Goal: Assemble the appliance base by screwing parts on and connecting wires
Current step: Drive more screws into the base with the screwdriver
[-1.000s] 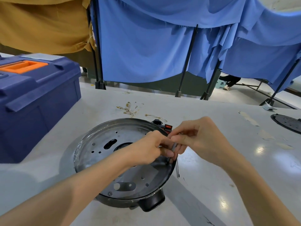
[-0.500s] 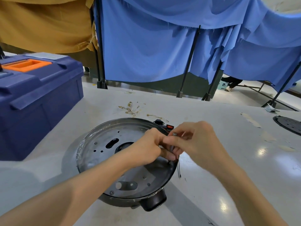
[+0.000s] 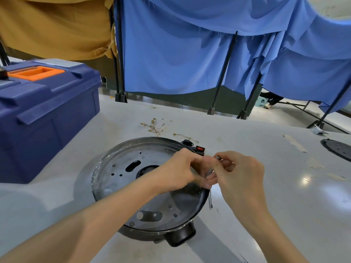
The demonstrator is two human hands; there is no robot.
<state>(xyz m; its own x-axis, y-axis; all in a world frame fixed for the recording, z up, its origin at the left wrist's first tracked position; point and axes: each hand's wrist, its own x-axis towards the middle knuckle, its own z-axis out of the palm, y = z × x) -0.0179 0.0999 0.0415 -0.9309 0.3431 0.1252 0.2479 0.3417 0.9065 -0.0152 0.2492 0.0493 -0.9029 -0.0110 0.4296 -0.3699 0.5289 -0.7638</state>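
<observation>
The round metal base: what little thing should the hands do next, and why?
Probably lower the thin grey tool onto the base rim and turn it: the right hand pinches it, the left hand curls beside it, near the red switch.

Appliance base (image 3: 114,179): round holed metal plate in black housing, flat on desk (image 3: 247,141), red switch (image 3: 200,148) at far rim. Loose wires (image 3: 154,127) lie beyond it. Grey rod (image 3: 209,170) is pinched above the right rim.

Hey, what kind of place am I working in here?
Probably a workshop or assembly station: a blue toolbox on a worktable, a metal appliance base being worked on, and cloth screens on stands behind.
</observation>
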